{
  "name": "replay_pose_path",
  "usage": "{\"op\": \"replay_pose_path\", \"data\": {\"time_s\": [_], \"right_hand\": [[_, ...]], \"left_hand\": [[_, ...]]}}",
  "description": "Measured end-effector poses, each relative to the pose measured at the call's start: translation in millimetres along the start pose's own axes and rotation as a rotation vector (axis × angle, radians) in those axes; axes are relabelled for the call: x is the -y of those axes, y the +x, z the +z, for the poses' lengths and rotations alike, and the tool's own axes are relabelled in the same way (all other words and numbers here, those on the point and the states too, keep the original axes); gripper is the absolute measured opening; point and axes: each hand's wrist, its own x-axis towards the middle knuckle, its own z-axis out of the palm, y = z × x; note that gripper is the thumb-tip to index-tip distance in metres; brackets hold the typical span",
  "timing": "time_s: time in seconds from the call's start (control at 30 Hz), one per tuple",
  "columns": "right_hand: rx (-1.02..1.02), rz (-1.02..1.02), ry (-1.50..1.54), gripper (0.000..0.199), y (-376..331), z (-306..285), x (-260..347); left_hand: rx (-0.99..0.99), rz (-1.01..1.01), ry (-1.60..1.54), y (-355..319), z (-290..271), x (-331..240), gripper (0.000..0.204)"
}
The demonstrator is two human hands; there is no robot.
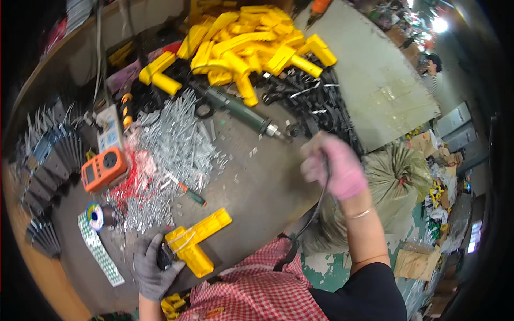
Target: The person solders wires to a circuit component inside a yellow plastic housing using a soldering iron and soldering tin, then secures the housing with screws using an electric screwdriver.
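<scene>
The left hand (152,265) grips one yellow housing (197,239); the right hand (333,167), blurred, seemingly closes on a black cable (319,200). A tied sack (400,174) hides its contents.

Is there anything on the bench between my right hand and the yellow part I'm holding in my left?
Nothing visible. The right hand, in a pink glove and gripping a black cable, is raised over bare bench. Only open surface lies between it and the yellow part in the left hand.

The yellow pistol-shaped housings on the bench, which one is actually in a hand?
The yellow housing at the near edge, gripped by the grey-gloved left hand. The other housings lie heaped at the far side, untouched.
</scene>
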Motion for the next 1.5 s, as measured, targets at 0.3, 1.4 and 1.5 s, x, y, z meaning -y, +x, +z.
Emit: {"op": "replay_pose_path", "data": {"time_s": [0.3, 1.4, 1.5], "right_hand": [[-0.494, -0.491, -1.752, 0.05, 12, -20, -94], [0.777, -0.217, -1.066, 0.015, 40, 190, -117], [0.681, -0.191, -1.097, 0.018, 34, 184, -124]], "left_hand": [[0.004, -0.053, 0.032, 11, -4, -8, 0.079], [0.061, -0.01, 0.038, 72, -39, -2, 0.034], [-0.003, 0.013, 0.169, 123, -4, 13, 0.021]]}}
